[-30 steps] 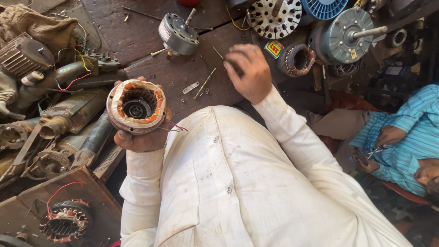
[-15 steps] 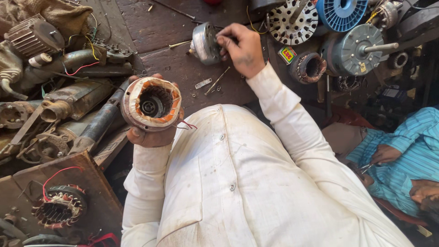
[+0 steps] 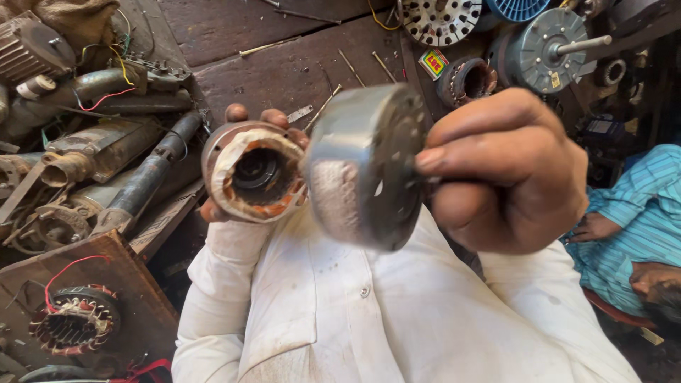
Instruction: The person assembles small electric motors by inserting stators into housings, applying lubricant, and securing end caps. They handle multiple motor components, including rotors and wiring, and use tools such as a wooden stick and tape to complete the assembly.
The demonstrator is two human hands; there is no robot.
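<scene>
Since the earlier frame, my right hand point(image 3: 507, 170) lifted the grey motor cap point(image 3: 365, 167) beside the stator point(image 3: 254, 174) gripped left point(image 3: 234, 213); blurred, a misaligned fit might nick windings.

Motor scrap point(image 3: 92, 170) left, bare boards point(image 3: 284, 64) ahead

stator point(image 3: 254, 172): copper-wound, open end up | rotor housing point(image 3: 363, 167): grey, tilted, held alongside

right hand point(image 3: 507, 174) lifted grey motor cover point(image 3: 365, 167) off the bench, now beside stator point(image 3: 252, 172)
</scene>
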